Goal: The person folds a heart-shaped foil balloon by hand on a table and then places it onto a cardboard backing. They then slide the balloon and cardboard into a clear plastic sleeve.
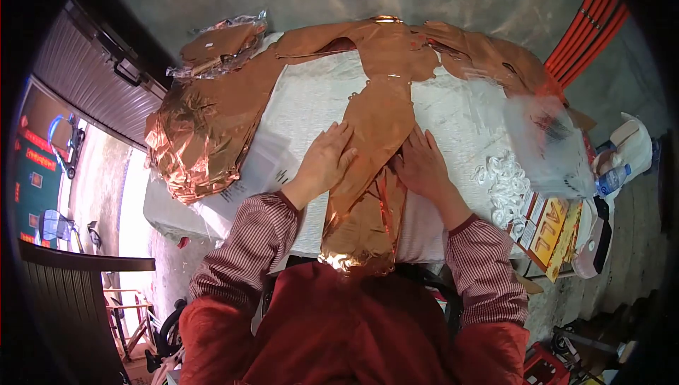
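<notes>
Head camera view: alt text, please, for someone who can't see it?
The person's left hand and right hand rest at opposite edges of a copper-brown foil piece on a white-covered table. Crinkled foil lies to the left, white loops and clear plastic to the right.

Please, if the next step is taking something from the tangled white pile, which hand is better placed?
Probably the right hand: the tangled white pile lies to its right. The left hand is farther away, at the opposite edge of the brown piece.
</notes>
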{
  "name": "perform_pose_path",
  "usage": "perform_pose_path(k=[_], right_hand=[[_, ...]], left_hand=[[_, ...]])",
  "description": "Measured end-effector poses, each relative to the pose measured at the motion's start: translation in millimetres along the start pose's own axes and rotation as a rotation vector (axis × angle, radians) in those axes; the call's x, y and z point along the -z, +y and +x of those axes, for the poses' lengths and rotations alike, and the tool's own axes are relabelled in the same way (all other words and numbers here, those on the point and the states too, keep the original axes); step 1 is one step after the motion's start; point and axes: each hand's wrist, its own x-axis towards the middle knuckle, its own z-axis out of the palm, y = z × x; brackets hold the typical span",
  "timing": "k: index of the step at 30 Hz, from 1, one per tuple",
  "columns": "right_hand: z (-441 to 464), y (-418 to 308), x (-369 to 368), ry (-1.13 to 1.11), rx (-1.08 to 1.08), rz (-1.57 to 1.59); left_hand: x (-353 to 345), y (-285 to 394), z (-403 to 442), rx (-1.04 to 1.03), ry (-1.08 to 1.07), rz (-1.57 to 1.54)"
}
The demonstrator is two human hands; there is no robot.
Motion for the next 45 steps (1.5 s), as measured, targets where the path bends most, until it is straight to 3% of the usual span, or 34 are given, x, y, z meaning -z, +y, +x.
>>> perform_pose_path(k=[8,14,20,27,45], right_hand=[[0,-6,11,-0.063,-0.032,0.042],[0,-2,5,0.005,0.005,0.073],[0,-3,8,-0.003,0.009,0.091],[0,-3,6,0.006,0.009,0.091],[3,2,17,0.015,0.015,0.094]], left_hand=[[3,5,5,-0.007,-0.034,0.280],[4,10,19,-0.237,0.015,0.154],[-4,1,19,-0.165,-0.135,0.264],[-1,-1,19,-0.109,-0.136,0.269],[-4,5,26,-0.278,-0.133,0.143]])
